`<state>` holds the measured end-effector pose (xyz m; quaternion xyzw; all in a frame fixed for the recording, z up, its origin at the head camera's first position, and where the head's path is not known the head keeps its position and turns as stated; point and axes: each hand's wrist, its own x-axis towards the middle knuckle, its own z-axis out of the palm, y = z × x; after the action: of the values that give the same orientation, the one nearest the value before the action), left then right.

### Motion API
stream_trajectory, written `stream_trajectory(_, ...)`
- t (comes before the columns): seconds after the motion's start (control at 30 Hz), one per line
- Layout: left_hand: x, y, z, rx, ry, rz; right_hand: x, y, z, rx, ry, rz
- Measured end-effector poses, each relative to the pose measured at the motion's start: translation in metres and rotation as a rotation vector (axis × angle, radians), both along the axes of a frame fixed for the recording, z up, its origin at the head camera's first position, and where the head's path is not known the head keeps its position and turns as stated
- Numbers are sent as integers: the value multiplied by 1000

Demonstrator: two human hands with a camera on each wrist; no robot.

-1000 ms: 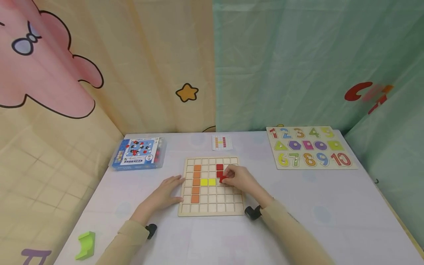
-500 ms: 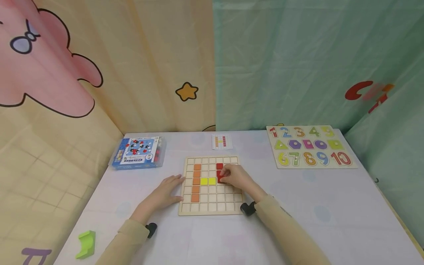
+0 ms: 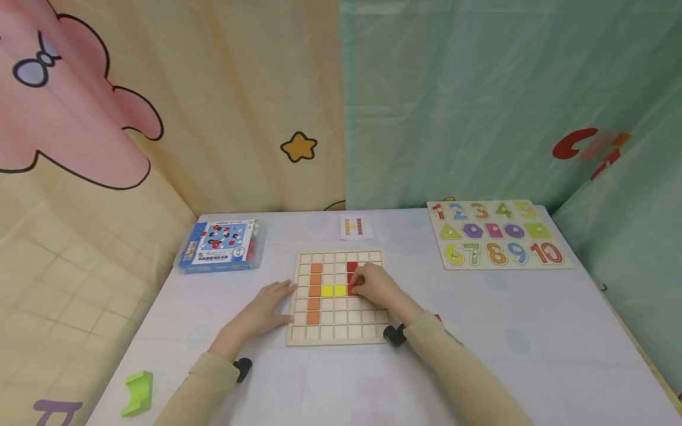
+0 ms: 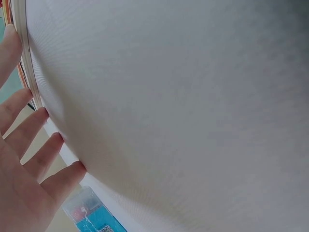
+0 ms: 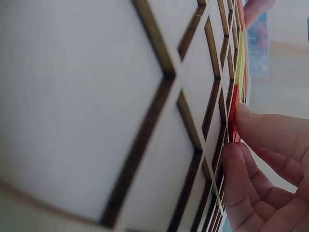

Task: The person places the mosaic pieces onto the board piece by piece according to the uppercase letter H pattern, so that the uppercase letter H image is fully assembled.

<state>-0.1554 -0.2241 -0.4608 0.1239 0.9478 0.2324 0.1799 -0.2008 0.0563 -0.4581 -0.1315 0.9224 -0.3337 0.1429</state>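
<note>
A wooden grid board lies flat on the table, bearing a column of orange tiles and two yellow tiles. My right hand is over its right part, with thumb and fingertips pinching a red tile at a cell beside the yellow ones. Above that tile, more red tiles sit in the same column, partly covered by the fingers. In the right wrist view the pinched red tile is low in the grid. My left hand rests against the board's left edge, fingers spread.
Behind the board lies a small pattern card. A number puzzle board is at the back right, and a plastic box at the back left. Near the left front sits a green block. Something red peeks out by the right sleeve.
My right hand has shifted slightly left, bringing the red tile from a tilt into its cell beside the yellow tiles. A red piece now shows by the right sleeve. The left hand stays put.
</note>
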Motion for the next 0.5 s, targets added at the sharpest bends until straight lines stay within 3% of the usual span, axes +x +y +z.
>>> stream_trajectory(0.2,0,-1,0,0,-11,4,3,18,4,-52,-21,-40)
stream_trajectory(0.37,0,-1,2,0,-13,6,5,53,11,-104,-78,-122)
stream_trajectory(0.5,0,0,3,2,-20,9,11,82,9,-120,-95,-153)
